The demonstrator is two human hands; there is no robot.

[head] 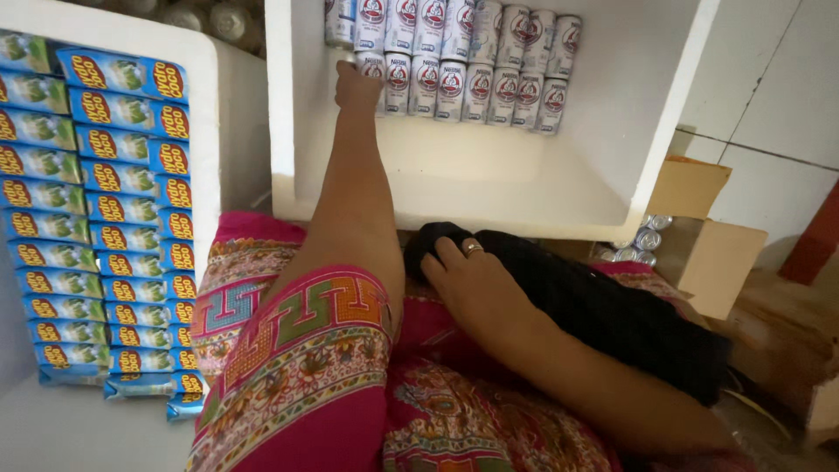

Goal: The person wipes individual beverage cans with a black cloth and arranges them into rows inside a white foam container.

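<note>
Head view. The left hand point(357, 86) reaches into a white foam box point(454, 188), its fingers closed on the leftmost white can point(370, 66) of the front row; the remaining white cans point(476, 61) stand upright in two rows to the right of that grip. The right hand point(479, 284), a ring on one finger, lies flat and open on a black cloth point(603, 310) over the lap. Left of the reaching arm, blue drink cartons point(105, 210) lie stacked in a second foam box point(205, 96).

White cans point(454, 65), upright, 2 rows, in white foam box point(489, 188).
</note>
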